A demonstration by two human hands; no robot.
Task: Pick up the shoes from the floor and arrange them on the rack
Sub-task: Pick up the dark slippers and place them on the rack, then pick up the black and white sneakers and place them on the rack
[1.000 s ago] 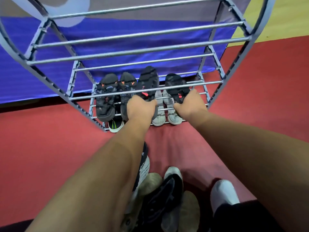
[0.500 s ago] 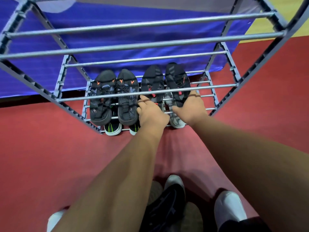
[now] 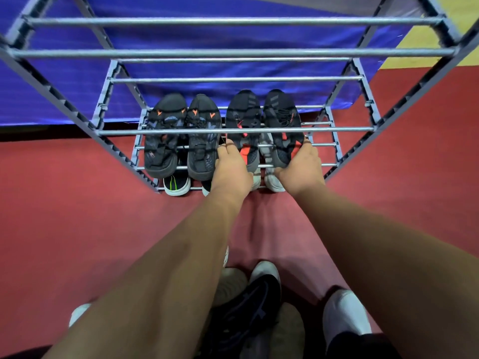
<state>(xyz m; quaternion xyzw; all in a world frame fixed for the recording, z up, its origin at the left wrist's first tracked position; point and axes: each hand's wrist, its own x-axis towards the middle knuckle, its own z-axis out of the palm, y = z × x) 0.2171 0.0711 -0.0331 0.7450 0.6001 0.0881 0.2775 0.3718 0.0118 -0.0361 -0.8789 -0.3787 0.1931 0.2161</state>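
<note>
A grey metal shoe rack [image 3: 233, 130] stands before me on the red floor. On a low shelf lie a black pair with orange marks [image 3: 181, 136] at left and a black-and-red pair at right. My left hand [image 3: 233, 168] grips the heel of the left black-and-red shoe [image 3: 242, 115]. My right hand [image 3: 300, 164] grips the heel of the right black-and-red shoe [image 3: 281, 112]. Both shoes rest on the shelf bars. Below them, on the bottom shelf, sit a black-and-green shoe [image 3: 176, 185] and grey shoes [image 3: 273, 182], partly hidden.
Near my feet on the floor lie a black shoe [image 3: 248, 304] and beige shoes [image 3: 287, 330]. My white-socked feet [image 3: 344, 314] stand on either side. A blue sheet [image 3: 207, 71] hangs behind the rack. The upper shelves hold nothing in view.
Both hands have pushed the black-and-red pair farther back onto the shelf, straightening it beside the other pair. The camera has come closer to the rack.
</note>
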